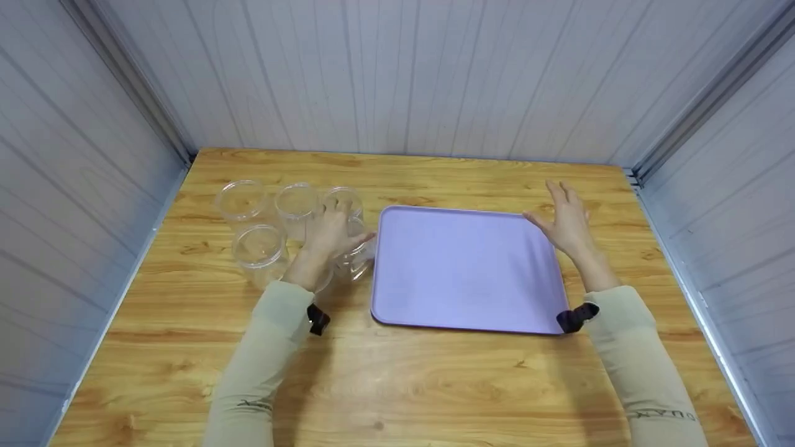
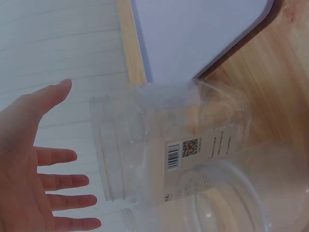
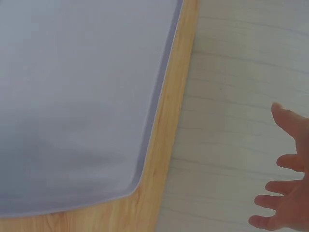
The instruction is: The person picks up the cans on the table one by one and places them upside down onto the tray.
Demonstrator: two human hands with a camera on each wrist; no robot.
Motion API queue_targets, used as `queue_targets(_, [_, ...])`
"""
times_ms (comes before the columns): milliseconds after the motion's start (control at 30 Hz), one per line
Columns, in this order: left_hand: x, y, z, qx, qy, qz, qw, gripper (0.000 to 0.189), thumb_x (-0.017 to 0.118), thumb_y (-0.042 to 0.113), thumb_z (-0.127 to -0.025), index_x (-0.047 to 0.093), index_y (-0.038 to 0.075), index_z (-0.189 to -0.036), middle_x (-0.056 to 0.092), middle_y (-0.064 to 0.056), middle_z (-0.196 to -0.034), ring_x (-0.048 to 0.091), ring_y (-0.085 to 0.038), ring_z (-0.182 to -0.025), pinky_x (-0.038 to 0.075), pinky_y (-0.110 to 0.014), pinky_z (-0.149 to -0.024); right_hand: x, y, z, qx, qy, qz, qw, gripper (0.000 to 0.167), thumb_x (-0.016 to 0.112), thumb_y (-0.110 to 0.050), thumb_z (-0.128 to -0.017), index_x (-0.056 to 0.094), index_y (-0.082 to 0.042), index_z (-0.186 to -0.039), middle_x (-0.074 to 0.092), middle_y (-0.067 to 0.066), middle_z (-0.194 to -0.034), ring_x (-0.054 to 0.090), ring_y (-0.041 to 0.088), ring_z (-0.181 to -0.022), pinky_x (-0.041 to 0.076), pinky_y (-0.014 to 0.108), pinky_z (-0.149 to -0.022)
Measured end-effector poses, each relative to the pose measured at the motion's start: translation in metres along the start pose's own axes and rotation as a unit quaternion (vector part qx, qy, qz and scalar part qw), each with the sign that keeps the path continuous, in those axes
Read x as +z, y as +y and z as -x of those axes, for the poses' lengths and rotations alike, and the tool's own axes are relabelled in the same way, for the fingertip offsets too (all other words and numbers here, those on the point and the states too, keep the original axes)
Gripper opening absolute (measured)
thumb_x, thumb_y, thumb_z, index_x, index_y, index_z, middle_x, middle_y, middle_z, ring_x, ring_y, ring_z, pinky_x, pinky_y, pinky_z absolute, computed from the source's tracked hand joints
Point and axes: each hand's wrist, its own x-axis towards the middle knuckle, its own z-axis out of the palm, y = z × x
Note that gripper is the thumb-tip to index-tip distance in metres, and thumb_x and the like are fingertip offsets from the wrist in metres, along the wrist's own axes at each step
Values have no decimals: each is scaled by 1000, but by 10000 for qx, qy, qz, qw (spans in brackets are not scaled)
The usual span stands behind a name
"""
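My left hand [image 1: 329, 233], fingers spread, hovers above a group of clear plastic jars on the left of the table. Below it in the left wrist view is a clear jar [image 2: 135, 145] bearing a label with a QR code, and a second jar [image 2: 227, 193] overlaps its lower part. Left of that hand in the head view are a front jar [image 1: 259, 247] and a back jar [image 1: 241, 200]. My right hand [image 1: 566, 226] is spread in the air over the far right corner of a purple tray [image 1: 466, 273], holding nothing. The left arm partly hides some jars.
The wooden table [image 1: 435, 385] is walled in by a back panel [image 1: 404, 74], a left panel [image 1: 74, 155] and a right panel [image 1: 739, 180]. Another clear jar [image 1: 297, 200] stands in the back row, close to the tray's left side.
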Motion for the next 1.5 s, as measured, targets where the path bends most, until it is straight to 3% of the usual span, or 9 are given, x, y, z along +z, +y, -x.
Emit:
queue_targets(333, [13, 0, 5, -299, -172, 41, 9994, 81, 54, 63, -73, 41, 8, -132, 39, -23, -124, 36, -38, -114, 31, -50, -93, 12, 3, 3, -172, 282, -371, 9988, 74, 61, -34, -83, 26, 4, -136, 22, 30, -135, 24, 47, -121, 21, 60, -95])
queue_targets(633, [19, -1, 8, -412, -63, 134, 9990, 75, 58, 56, -74, 42, 8, -130, 39, -26, -123, 37, -40, -111, 41, -51, -81, 25, -1, 7, -116, 431, -797, 9958, 73, 63, -32, -81, 30, 4, -135, 25, 28, -135, 22, 42, -124, 18, 53, -100])
queue_targets(1000, [23, -3, 10, -565, 522, 740, 9943, 65, 71, 42, -69, 55, 5, -120, 44, -25, -112, 41, -39, -107, 47, -49, -73, 39, -2, 15, -160, 627, -1277, 9897, 69, 65, -27, -81, 33, 4, -133, 29, 25, -135, 25, 40, -124, 20, 50, -101])
queue_targets(1200, [22, -2, 13, -749, 818, 850, 9902, 61, 68, 42, -69, 58, 5, -116, 47, -22, -107, 44, -36, -99, 47, -46, -69, 45, -4, 22, -86, 661, -1540, 9858, 67, 65, -26, -81, 34, 3, -132, 30, 25, -134, 30, 40, -121, 26, 51, -98])
queue_targets(1500, [13, 3, 20, -706, 1233, 930, 9855, 60, 67, 43, -69, 59, 4, -114, 48, -21, -105, 44, -35, -96, 48, -44, -68, 61, -9, 36, -36, 662, -2095, 9755, 66, 64, -27, -81, 35, 3, -132, 33, 23, -132, 35, 39, -116, 35, 54, -88])
